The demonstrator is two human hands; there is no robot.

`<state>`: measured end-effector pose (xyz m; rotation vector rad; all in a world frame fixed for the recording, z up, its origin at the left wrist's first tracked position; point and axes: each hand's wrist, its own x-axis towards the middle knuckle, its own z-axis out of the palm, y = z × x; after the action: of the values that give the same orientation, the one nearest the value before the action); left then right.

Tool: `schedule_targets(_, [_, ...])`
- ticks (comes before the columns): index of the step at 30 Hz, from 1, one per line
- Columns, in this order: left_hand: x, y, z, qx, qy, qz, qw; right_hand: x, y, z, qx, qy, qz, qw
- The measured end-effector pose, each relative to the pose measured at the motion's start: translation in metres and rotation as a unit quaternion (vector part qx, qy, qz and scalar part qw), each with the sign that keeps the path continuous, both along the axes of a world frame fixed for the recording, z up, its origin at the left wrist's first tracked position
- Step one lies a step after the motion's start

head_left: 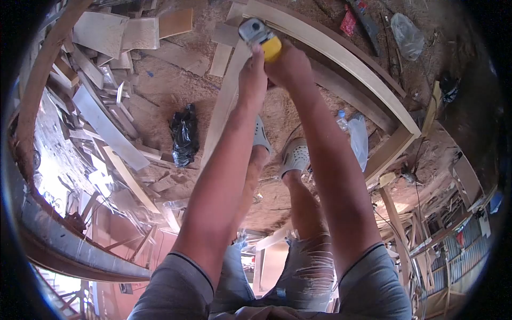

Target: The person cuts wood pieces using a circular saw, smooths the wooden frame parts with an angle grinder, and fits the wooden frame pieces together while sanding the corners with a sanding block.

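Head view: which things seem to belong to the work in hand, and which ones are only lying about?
Seems part of the job:
yellow tool, held by the left hand and right hand
wooden frame beneath it

Seems just lying about:
black bag
clear bag at upper right
plastic bottle
scrap wood

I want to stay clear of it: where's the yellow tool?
The yellow tool is at the top centre of the head view, held in the left hand and right hand, by the wooden frame.
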<state>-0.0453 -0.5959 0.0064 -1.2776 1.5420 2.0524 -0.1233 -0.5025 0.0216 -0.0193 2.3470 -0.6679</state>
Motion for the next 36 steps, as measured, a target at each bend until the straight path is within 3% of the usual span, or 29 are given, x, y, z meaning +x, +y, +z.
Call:
schedule_targets(6, [0.079, 0.020, 0.012, 0.107, -0.053, 0.148, 0.982, 0.052, 0.005, 0.016, 0.005, -0.055, 0.114, 0.992])
schedule_targets(12, [0.076, 0.024, 0.009, 0.068, -0.035, 0.137, 0.988, 0.051, 0.008, 0.009, -0.010, -0.038, 0.111, 0.993])
schedule_targets(15, [0.036, 0.013, 0.016, 0.048, -0.069, 0.105, 0.991, 0.023, 0.002, 0.011, -0.020, 0.000, 0.081, 0.996])
schedule_targets(21, [-0.028, 0.003, -0.001, 0.005, 0.007, -0.002, 1.000, -0.030, 0.004, 0.000, 0.008, 0.030, 0.018, 0.999])
schedule_targets(25, [-0.055, 0.010, -0.020, -0.053, 0.010, -0.054, 0.997, -0.049, 0.024, -0.010, 0.011, 0.052, -0.010, 0.999])
schedule_targets(27, [-0.063, -0.002, -0.029, -0.084, 0.042, -0.075, 0.993, -0.048, 0.032, -0.019, -0.012, 0.078, -0.078, 0.994])
schedule_targets(30, [-0.060, -0.042, -0.071, -0.343, 0.047, -0.011, 0.938, -0.048, 0.044, -0.012, -0.044, 0.107, -0.154, 0.981])
schedule_targets(33, [-0.077, -0.073, -0.058, -0.478, -0.042, -0.162, 0.862, -0.033, 0.063, -0.002, -0.045, 0.160, -0.189, 0.968])
schedule_targets(36, [-0.109, -0.113, -0.119, -0.398, -0.105, -0.323, 0.852, -0.018, 0.078, 0.001, -0.069, 0.197, -0.218, 0.953])
